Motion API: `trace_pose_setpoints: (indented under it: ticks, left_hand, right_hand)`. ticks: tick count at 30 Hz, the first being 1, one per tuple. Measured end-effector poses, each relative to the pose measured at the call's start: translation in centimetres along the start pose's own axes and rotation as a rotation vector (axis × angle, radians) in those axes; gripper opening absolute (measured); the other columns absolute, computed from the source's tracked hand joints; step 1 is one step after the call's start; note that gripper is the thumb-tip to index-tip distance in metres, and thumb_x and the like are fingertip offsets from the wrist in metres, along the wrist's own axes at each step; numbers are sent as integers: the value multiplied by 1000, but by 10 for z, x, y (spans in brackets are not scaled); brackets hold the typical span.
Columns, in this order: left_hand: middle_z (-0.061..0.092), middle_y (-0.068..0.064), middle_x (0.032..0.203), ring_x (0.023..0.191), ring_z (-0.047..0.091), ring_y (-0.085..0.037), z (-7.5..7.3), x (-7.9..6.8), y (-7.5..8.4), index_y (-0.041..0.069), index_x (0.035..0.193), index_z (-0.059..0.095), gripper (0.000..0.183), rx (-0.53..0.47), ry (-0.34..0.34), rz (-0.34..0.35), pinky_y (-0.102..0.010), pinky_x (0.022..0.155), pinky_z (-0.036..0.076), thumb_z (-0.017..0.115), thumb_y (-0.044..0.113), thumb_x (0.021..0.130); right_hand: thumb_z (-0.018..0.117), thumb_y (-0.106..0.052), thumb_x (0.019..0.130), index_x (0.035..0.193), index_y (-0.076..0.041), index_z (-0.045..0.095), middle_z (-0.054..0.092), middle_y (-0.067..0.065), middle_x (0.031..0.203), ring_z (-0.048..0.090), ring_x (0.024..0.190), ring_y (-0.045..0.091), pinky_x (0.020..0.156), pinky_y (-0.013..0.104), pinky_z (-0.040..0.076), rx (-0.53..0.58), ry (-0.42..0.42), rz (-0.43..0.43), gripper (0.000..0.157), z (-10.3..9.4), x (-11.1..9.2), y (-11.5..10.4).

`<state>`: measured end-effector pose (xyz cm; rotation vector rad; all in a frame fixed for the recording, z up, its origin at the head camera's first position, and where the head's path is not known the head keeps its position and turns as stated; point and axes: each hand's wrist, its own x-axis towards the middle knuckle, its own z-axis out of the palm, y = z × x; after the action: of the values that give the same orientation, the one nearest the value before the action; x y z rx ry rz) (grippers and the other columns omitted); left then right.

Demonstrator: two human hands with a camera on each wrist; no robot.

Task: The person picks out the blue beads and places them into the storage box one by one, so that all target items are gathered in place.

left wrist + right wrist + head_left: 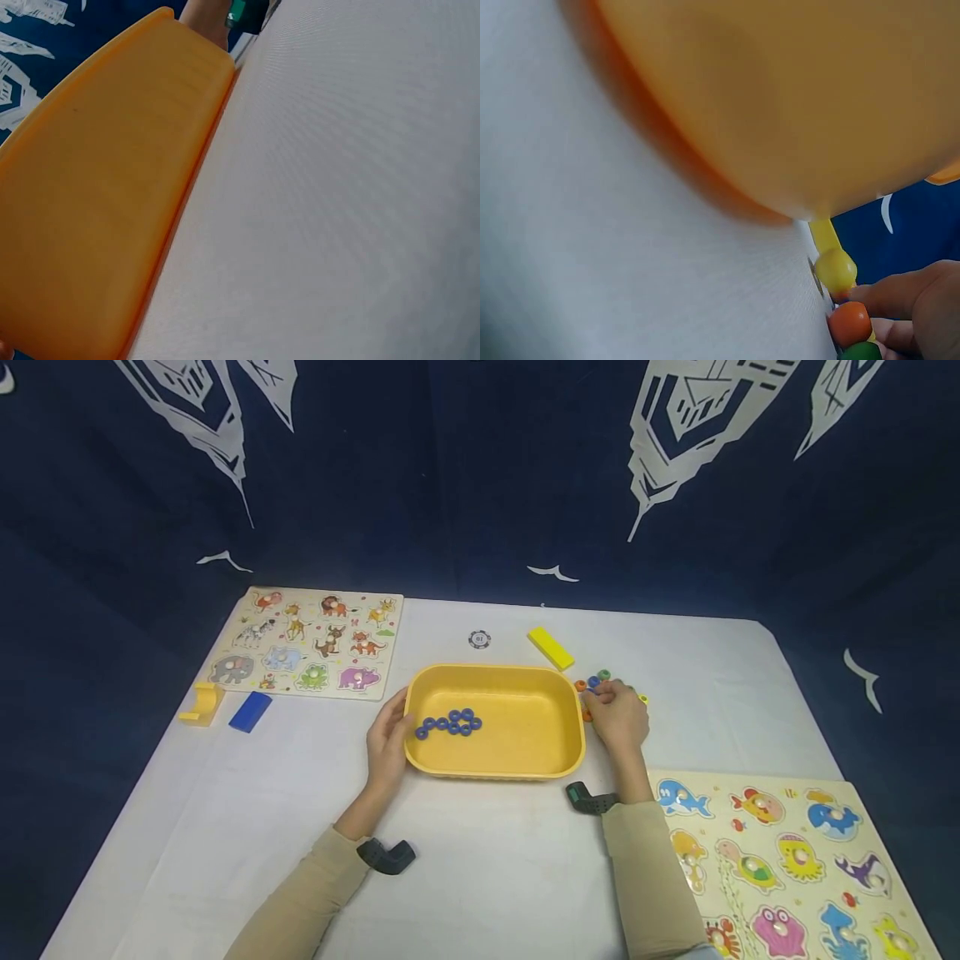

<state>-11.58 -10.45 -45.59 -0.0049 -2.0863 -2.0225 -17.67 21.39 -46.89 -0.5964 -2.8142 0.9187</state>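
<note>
A yellow tray (517, 727) stands mid-table with several blue beads (454, 727) inside, toward its left end. My left hand (386, 743) grips that left end, thumb at the rim and fingers along the outer wall. Just beyond the tray's right end, my right hand (619, 717) reaches down among loose beads, its fingertips beside a blue one. Around it are an orange bead (581, 686), a green bead (603, 675) and a yellow bead (835, 270). Whether the fingertips pinch a bead is hard to tell, since the hand covers part of the group.
An animal puzzle board (315, 643) lies back left, near a yellow curved block (201, 705) and a blue block (251, 712). Behind the tray are a round chip (479, 639) and a yellow block (551, 648). A sea-animal puzzle board (795, 827) lies front right, partly under the right sleeve.
</note>
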Motion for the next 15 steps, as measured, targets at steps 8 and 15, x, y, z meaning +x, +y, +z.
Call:
trace_pose_setpoints:
  ticks: [8, 15]
  left_hand:
    - [50, -11, 126, 109, 50, -26, -3, 5, -25, 8, 127, 46, 40, -8, 0, -3, -17, 88, 45, 45, 3, 87]
    - [51, -10, 125, 109, 50, -26, -3, 6, -27, 9, 127, 47, 40, -8, 5, -7, -17, 87, 45, 46, 3, 87]
  right_hand:
    - [60, -38, 81, 97, -9, 63, 62, 6, 80, 53, 65, 19, 49, 24, 40, 136, 95, -66, 33, 0, 12, 9]
    - [63, -46, 76, 91, -16, 66, 61, 1, 75, 49, 65, 15, 41, 33, 41, 302, 136, -273, 33, -12, 6, -7]
